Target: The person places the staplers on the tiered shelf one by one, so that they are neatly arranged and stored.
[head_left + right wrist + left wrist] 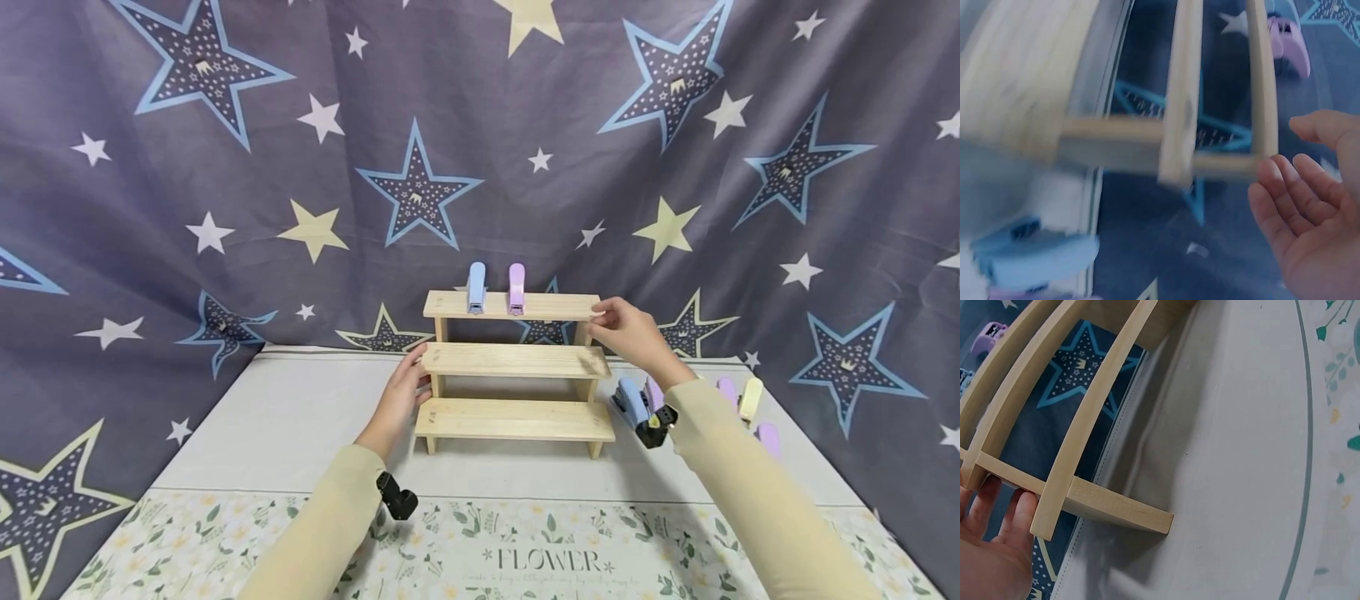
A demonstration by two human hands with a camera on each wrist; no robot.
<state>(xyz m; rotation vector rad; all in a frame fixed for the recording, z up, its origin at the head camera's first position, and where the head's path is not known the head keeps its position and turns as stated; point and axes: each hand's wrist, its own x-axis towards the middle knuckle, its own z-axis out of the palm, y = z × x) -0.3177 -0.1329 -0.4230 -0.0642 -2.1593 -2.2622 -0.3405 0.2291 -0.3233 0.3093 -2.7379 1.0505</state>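
A three-tier wooden display shelf (516,360) stands on the table. My left hand (401,389) holds its left side by the middle tier, and in the left wrist view the fingers (1017,519) reach behind the side support. At the right end of the top board is my right hand (628,332). In the right wrist view its fingertips (1267,172) meet the board's end, while the thumb stands apart from them. A blue stapler (476,288) and a purple stapler (516,289) sit side by side on the top tier.
Right of the shelf lies another blue stapler (632,400), with a purple one (654,392) beside it. Farther right, partly behind the right sleeve, are a yellow stapler (749,398) and more purple ones. A star-patterned curtain (480,208) hangs behind the table (315,417).
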